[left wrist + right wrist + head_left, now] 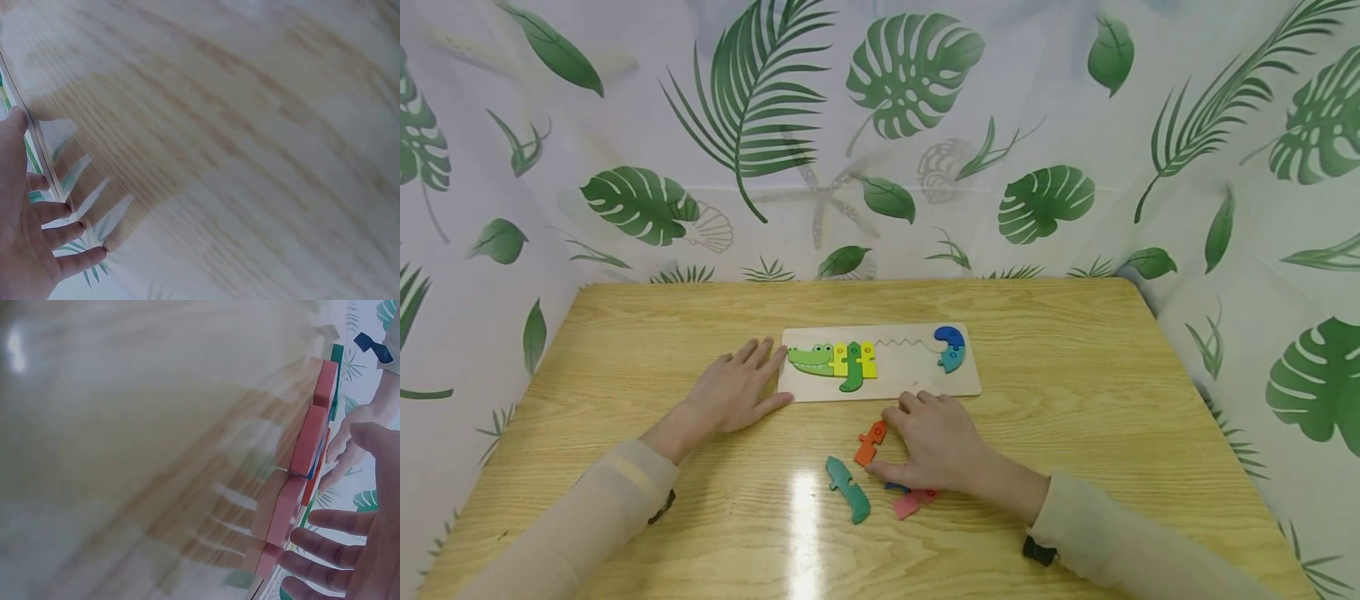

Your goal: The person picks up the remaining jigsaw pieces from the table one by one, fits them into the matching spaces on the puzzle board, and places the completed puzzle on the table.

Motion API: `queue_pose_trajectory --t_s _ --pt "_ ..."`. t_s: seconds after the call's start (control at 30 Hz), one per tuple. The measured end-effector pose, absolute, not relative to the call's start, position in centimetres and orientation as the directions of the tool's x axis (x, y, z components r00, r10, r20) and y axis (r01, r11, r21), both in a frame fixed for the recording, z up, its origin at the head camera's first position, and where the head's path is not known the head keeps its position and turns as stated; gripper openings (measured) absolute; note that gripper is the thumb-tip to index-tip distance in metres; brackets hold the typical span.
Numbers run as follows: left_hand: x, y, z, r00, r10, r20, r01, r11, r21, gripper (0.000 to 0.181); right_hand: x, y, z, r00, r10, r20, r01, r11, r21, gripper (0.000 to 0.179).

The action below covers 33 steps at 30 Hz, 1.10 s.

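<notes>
From the head, a camera looks forward and down, far enough back to take in the worktop (1075, 350) and leaf-print backdrop (943, 179). Both wrist cameras sit close and low, tilted sideways. The left shares the edge of the crocodile puzzle board (910, 375) with the head view; the right, the loose puzzle pieces (850, 492).

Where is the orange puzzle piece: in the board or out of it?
Out: the orange piece shows by the right hand, apart from the board.
</notes>
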<state>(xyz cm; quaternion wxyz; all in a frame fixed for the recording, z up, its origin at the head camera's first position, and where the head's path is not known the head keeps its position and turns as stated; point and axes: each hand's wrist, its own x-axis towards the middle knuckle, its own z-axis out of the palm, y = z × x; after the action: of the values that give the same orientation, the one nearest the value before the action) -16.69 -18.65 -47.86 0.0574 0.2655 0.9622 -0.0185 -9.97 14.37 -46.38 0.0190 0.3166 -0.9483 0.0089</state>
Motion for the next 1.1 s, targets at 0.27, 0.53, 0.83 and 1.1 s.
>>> queue_pose_trajectory --t_s 0.27,0.53,0.83,1.1 --pt "-16.7 -18.7 -47.8 -0.852 0.509 -0.126 0.512 0.859 0.003 0.080 -9.8 14.1 -46.8 -0.806 -0.591 0.016 -0.591 0.806 0.025 0.072" --pt "-16.5 -18.6 -47.6 -0.852 0.509 -0.123 0.513 0.858 -0.005 0.079 -9.8 13.6 -47.0 -0.814 -0.580 -0.027 -0.580 0.814 0.025 0.076" --pt "-16.5 -18.6 -47.7 -0.852 0.510 -0.122 0.514 0.858 -0.001 0.079 -9.6 13.1 -47.2 -0.815 -0.578 -0.027 -0.579 0.814 0.047 0.079" --pt "-16.7 -18.7 -48.0 -0.851 0.510 -0.128 0.514 0.858 0.006 0.079 -9.2 12.5 -47.2 -0.845 -0.533 -0.038 -0.534 0.842 0.074 0.083"
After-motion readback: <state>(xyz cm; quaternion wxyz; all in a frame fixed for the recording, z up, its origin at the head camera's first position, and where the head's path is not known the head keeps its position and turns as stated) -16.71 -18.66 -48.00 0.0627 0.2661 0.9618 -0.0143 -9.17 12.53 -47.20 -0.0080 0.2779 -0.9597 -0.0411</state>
